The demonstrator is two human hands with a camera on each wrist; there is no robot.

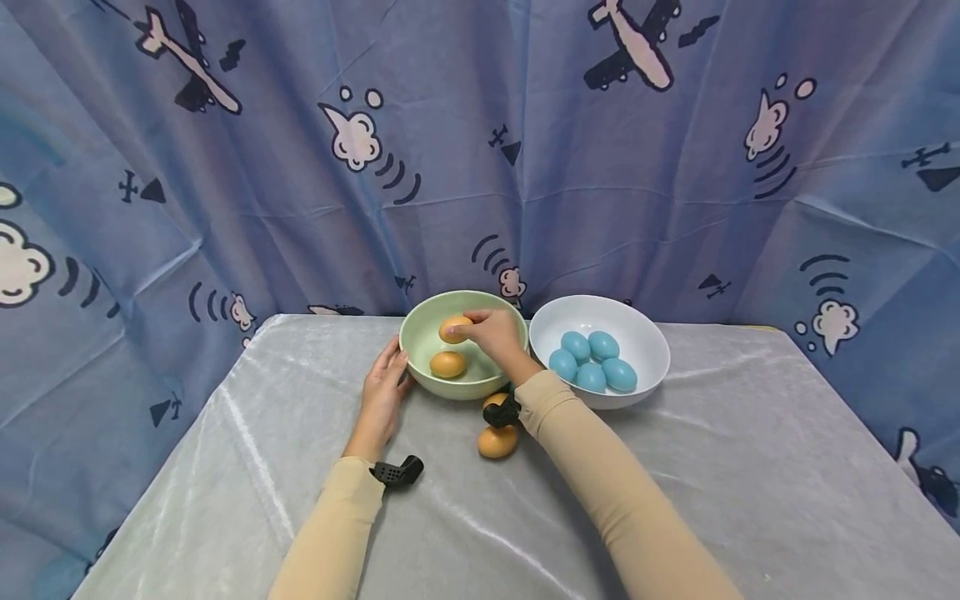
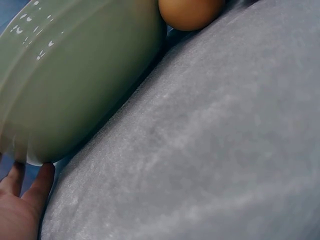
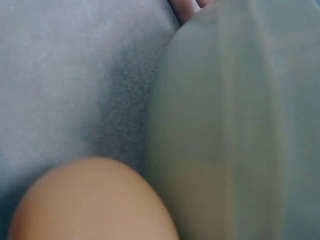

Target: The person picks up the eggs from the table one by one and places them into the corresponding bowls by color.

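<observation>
My right hand (image 1: 495, 335) pinches a brown egg (image 1: 454, 329) between thumb and fingers, over the inside of a green bowl (image 1: 463, 389). Another brown egg (image 1: 447, 364) lies in that bowl. With fairly straight fingers, my left hand (image 1: 383, 395) touches the bowl's left side; its fingertips (image 2: 46, 172) meet the wall low down in the left wrist view. Two more brown eggs lie on the cloth in front of the bowl: the nearer one (image 1: 497, 442) shows well, while the other (image 1: 495, 402) is partly covered by my right wrist strap. The right wrist view shows one brown egg (image 3: 95, 205) close up.
A white bowl (image 1: 651, 342) with several blue eggs (image 1: 590, 377) stands just right of the green bowl. Grey cloth (image 1: 750, 467) covers the table. Behind both bowls hangs a blue curtain (image 1: 450, 208) printed with planes. Each wrist wears a black camera strap (image 1: 397, 472).
</observation>
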